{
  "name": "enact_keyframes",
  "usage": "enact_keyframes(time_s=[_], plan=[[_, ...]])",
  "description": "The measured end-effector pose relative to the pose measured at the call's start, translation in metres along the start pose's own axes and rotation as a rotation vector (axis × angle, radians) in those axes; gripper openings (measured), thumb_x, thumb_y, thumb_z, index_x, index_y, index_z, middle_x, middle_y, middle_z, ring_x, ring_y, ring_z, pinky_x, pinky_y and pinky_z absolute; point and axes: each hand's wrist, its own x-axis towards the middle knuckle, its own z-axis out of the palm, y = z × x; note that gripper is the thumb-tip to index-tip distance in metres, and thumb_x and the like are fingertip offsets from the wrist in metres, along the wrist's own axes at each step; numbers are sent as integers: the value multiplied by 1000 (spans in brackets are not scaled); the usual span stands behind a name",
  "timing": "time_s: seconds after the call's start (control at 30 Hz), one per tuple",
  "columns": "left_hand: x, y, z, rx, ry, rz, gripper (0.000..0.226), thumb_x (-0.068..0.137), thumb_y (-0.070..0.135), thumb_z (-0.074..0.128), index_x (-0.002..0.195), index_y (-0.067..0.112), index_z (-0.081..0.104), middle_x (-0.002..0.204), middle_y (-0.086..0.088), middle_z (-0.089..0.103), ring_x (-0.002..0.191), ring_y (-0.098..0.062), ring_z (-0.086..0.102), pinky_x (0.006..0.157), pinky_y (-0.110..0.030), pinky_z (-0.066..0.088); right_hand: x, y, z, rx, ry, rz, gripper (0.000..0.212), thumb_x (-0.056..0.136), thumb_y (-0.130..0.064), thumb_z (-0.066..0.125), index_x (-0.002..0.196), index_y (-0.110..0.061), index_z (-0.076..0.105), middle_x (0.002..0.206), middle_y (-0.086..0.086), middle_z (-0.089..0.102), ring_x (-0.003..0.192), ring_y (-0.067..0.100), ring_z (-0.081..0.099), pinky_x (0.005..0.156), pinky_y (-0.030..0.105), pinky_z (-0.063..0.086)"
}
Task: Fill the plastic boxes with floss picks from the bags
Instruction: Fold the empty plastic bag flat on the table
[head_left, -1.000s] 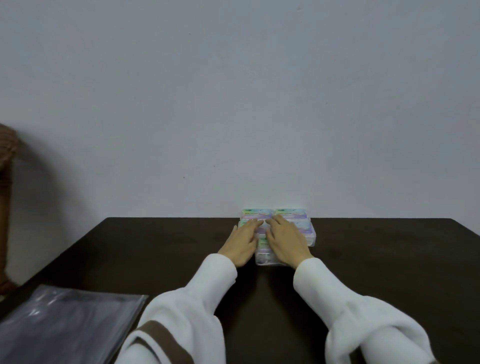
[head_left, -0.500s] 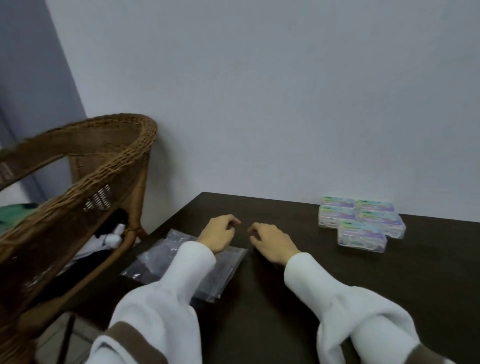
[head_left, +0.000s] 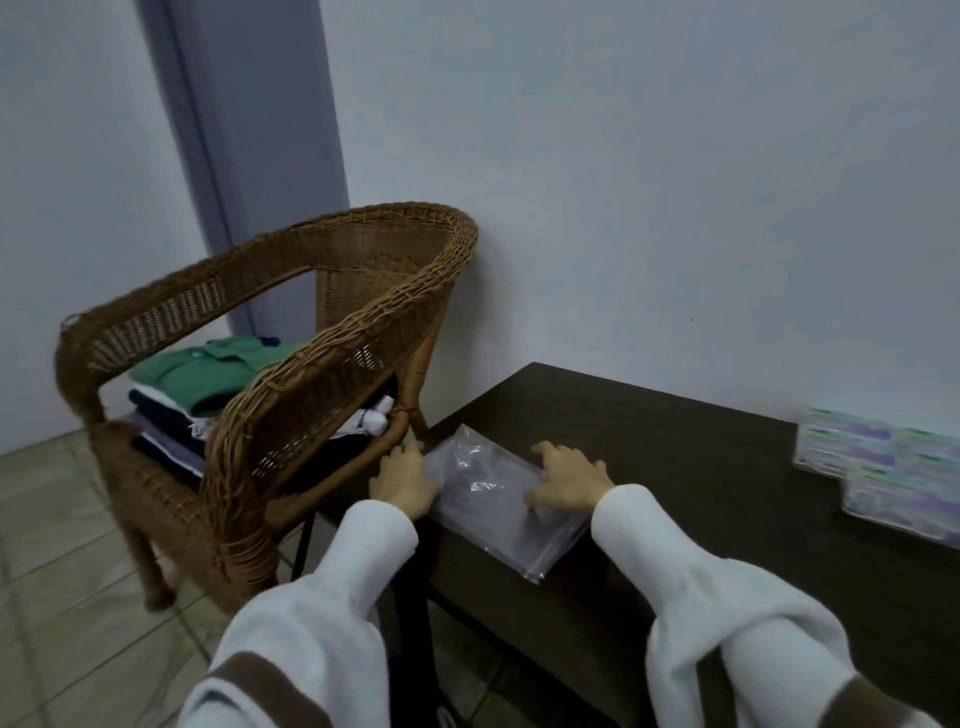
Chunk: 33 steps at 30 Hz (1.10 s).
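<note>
Your left hand (head_left: 402, 480) and right hand (head_left: 563, 480) rest on a clear bag (head_left: 501, 501) at the desk's (head_left: 675, 457) left edge; whether either grips, you cannot tell. Boxes (head_left: 883, 467) sit well apart, at the back. A careless tug could slide the slick bag off that edge.

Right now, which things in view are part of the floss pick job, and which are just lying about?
Job:
- bags, clear, at the table's left end
- plastic boxes, grouped at far right
- left hand, at the bags' left edge
- right hand, on the bags

Lying about:
- wicker chair
- folded clothes on its seat
</note>
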Motion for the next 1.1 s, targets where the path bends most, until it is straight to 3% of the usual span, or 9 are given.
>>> enact_keyframes(time_s=[0.23,0.43,0.5,0.57,0.67,0.73,0.9,1.03,1.1], plan=[[-9,15,-8,-590,-65,106,53,78,-15,58,122,14,55,114,-4,56,116,-23,53,87,-27,50,1,-3,6,317,17,59,38,92,-28,49,122,-5,49,127,14,50,115,30,50,99,41,42],[-8,28,-7,-806,44,85,65,81,-6,65,137,11,38,125,-2,46,114,-15,46,93,-29,42,-7,6,-3,1005,146,45,19,88,-3,54,105,-10,47,103,14,58,82,20,59,75,32,50],[-9,33,-1,-988,-96,-73,52,88,6,62,136,5,39,118,-7,56,101,-19,57,80,-31,50,-9,8,-7,1156,183,35,19,89,-1,53,105,-11,47,100,13,59,79,20,59,70,31,51],[-14,39,6,-1021,-250,-122,27,96,15,51,120,4,54,98,-7,65,84,-19,63,73,-32,52,-9,10,-9,1186,190,26,12,91,-3,50,101,-11,49,99,13,58,83,22,58,76,35,50],[-17,51,12,-968,-158,-43,14,98,6,39,95,9,53,84,-5,60,70,-13,56,59,-19,49,-13,12,-10,1082,172,33,8,94,-12,41,93,-10,48,96,13,54,83,22,53,75,33,44],[-18,57,12,-930,-129,16,15,98,0,33,96,9,46,80,-3,53,68,-10,51,49,-8,43,-14,17,-11,982,185,35,14,94,-12,38,95,-5,50,96,21,52,85,23,49,75,34,41],[-16,59,5,-933,-215,128,27,99,0,34,98,14,57,95,-6,62,77,-13,59,64,-21,50,-23,30,-18,1057,182,-31,19,94,0,39,100,-5,55,86,13,53,67,17,46,54,22,39],[-20,56,-5,-1037,-220,185,29,91,-6,43,87,11,67,90,-4,68,82,-17,65,64,-20,51,-30,32,-22,1209,152,-119,16,95,-3,42,94,-11,56,93,6,64,80,22,61,70,32,53],[-23,53,-9,-1078,-236,187,33,89,-9,40,87,9,67,93,-7,68,88,-19,64,67,-20,51,-32,29,-22,1229,145,-158,20,94,-2,43,83,-13,54,84,1,62,72,16,62,63,27,54]])
